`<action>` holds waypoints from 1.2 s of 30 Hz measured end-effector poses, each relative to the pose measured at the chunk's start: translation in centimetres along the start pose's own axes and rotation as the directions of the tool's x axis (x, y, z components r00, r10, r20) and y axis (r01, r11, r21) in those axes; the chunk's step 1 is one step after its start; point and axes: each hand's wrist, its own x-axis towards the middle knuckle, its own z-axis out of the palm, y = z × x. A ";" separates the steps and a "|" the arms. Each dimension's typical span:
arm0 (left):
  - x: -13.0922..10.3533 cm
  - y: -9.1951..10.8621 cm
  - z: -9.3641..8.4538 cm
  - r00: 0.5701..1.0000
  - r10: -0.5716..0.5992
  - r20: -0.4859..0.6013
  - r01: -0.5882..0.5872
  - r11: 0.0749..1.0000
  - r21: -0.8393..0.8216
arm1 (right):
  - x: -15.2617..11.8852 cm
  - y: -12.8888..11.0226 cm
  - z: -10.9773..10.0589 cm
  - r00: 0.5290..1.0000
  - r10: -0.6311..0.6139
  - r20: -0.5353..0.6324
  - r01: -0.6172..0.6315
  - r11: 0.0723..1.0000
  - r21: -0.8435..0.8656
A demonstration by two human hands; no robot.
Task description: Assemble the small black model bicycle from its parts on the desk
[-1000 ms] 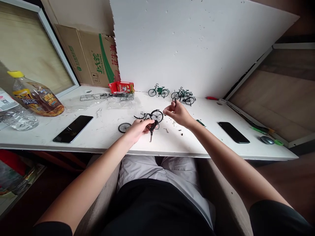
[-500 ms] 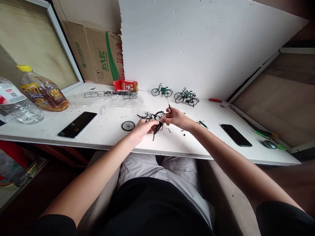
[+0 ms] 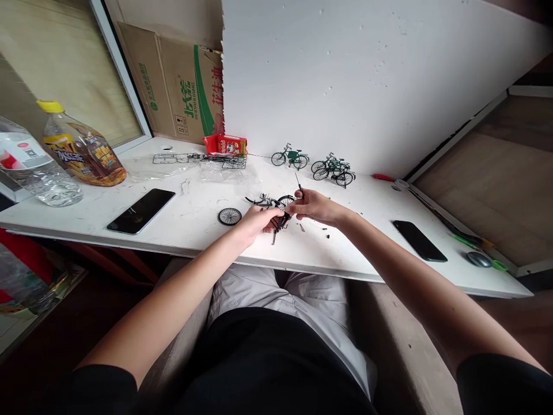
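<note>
A black model bicycle [image 3: 285, 202], with one spoked wheel fitted, is held just over the white table. My left hand [image 3: 258, 222] is closed around its frame, the thumb pressed along the top. My right hand [image 3: 313, 206] pinches at the bicycle near that wheel. A small screwdriver [image 3: 299, 183] with a dark handle and thin shaft is tucked in its fingers, pointing up and away. What the fingertips touch on the bicycle is hidden. Left of my hands a loose spoked wheel [image 3: 230, 217] lies flat. Small loose parts [image 3: 302, 227] lie close by to the right.
Green model bicycles [image 3: 290, 157] stand at the back, a black one [image 3: 344, 177] beside them. Phones lie left [image 3: 141, 211] and right [image 3: 419, 241]. Two bottles [image 3: 84, 150] stand at far left. Black part frames [image 3: 222, 160] and a red packet [image 3: 227, 145] lie near a carton [image 3: 173, 86].
The view has shifted slightly, so the table items appear a little further right. Both hands keep their hold at the bicycle, and the screwdriver stays in my right hand.
</note>
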 end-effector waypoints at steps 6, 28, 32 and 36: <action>0.1 -0.1 -0.1 1.000 0.010 0.009 -0.010 1.000 -0.006 | -0.1 0.0 0.1 1.000 -0.024 -0.013 0.024 0.999 -0.037; 0.2 -0.1 -0.4 1.000 -0.026 0.017 0.027 0.998 -0.057 | 0.1 -0.1 0.5 0.996 -0.078 -0.037 0.079 0.996 0.049; 0.1 0.0 -0.4 1.000 -0.027 0.000 0.027 0.998 -0.056 | 0.7 0.6 -0.2 0.979 -0.131 -0.153 0.129 0.991 -0.024; 0.3 0.0 -0.5 0.998 -0.032 -0.051 0.030 0.999 -0.034 | -0.2 2.2 -1.7 0.945 -0.217 -0.246 0.159 0.959 -0.236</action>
